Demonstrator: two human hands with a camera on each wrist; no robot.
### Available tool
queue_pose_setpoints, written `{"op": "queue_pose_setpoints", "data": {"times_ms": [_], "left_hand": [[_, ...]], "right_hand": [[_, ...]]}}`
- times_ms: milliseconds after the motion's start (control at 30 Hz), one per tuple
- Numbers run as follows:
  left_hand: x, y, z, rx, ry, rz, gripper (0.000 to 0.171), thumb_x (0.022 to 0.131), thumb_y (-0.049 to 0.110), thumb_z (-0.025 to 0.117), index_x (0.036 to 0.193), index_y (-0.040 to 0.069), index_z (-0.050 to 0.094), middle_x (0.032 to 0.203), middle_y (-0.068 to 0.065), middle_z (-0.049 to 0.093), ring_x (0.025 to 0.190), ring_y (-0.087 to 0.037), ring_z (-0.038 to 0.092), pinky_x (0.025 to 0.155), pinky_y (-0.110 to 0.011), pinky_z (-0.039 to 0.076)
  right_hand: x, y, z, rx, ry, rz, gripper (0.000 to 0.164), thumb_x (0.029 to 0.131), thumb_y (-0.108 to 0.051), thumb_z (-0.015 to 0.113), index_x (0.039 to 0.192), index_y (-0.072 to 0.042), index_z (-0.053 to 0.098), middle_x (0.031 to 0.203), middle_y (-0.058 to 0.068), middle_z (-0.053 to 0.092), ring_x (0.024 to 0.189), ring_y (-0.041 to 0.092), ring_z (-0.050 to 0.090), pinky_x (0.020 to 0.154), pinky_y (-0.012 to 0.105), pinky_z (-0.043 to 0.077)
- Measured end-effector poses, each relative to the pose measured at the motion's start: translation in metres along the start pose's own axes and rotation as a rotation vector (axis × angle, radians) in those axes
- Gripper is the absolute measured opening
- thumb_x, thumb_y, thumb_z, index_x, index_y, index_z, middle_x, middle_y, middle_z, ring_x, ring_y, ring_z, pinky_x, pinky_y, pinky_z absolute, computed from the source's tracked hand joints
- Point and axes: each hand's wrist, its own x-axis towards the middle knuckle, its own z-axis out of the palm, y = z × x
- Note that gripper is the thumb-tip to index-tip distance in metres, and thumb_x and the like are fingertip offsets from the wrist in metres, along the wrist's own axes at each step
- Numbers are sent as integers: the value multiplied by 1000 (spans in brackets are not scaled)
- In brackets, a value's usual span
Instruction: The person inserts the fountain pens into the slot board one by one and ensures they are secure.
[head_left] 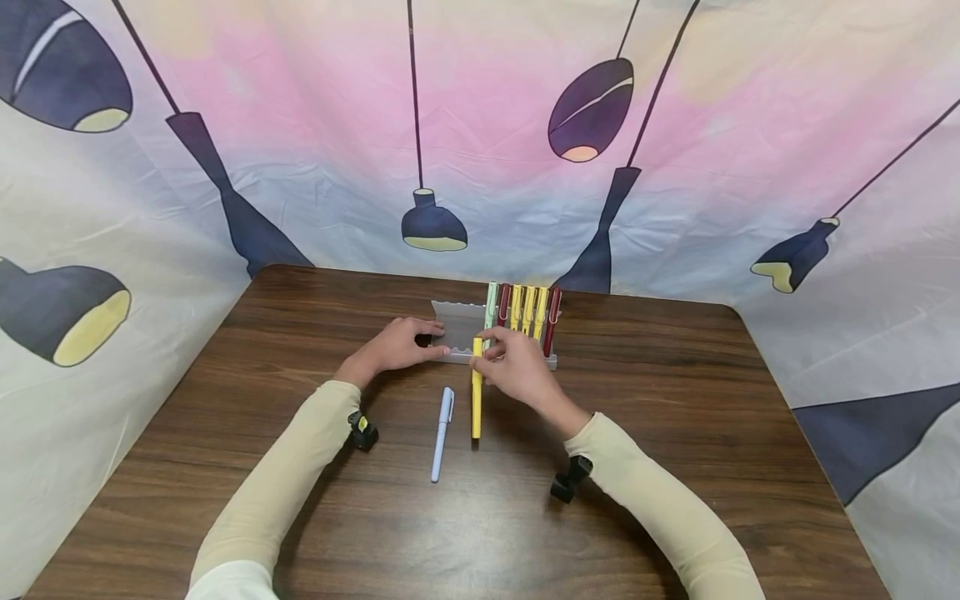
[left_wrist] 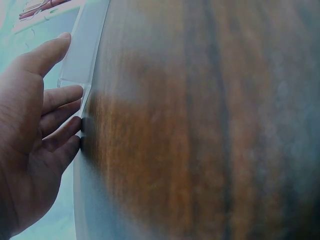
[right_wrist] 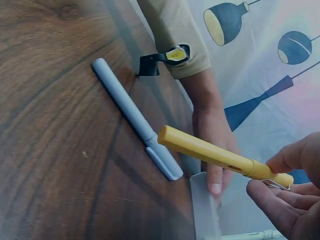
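Observation:
In the head view my right hand point(head_left: 516, 367) pinches a yellow pen point(head_left: 477, 400) by its clip end, and the barrel hangs toward me. The right wrist view shows thumb and fingers on either side of the yellow pen's cap point(right_wrist: 270, 177). A clear plastic pen rack point(head_left: 459, 327) stands behind it, its right half filled with pens. My left hand point(head_left: 401, 343) rests against the rack's left end, fingers fairly straight; in the left wrist view the fingertips point(left_wrist: 75, 92) touch its edge. A pale blue pen point(head_left: 442, 435) lies on the table between my forearms.
In the rack stand a light green pen point(head_left: 491, 307), dark red pens point(head_left: 553, 321) and several yellow pens point(head_left: 528, 310). The brown wooden table point(head_left: 660, 400) meets a patterned cloth backdrop point(head_left: 495, 125) at the back. Small black cameras point(head_left: 572, 478) are strapped at both wrists.

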Motion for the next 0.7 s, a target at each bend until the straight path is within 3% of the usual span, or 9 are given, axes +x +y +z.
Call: {"op": "queue_pose_setpoints", "data": {"times_ms": [267,700], "left_hand": [[-1,0,0,-3,-1,-6,64,95,53,69,136,4,66,150,-14,55,141,-35,48,112,-54,42],[0,-4,1,2,-6,10,63,96,52,68,137,5,66,150,-13,54,142,-33,47,113,-53,42]], "right_hand": [[10,-6,-8,-89,89,-73,40,90,-17,79,126,-5,67,86,2,78,63,8,69,60,30,55],[29,-10,-20,-128,212,-95,35,89,-21,81,121,-10,68,86,3,76,67,14,68,62,33,54]]}}
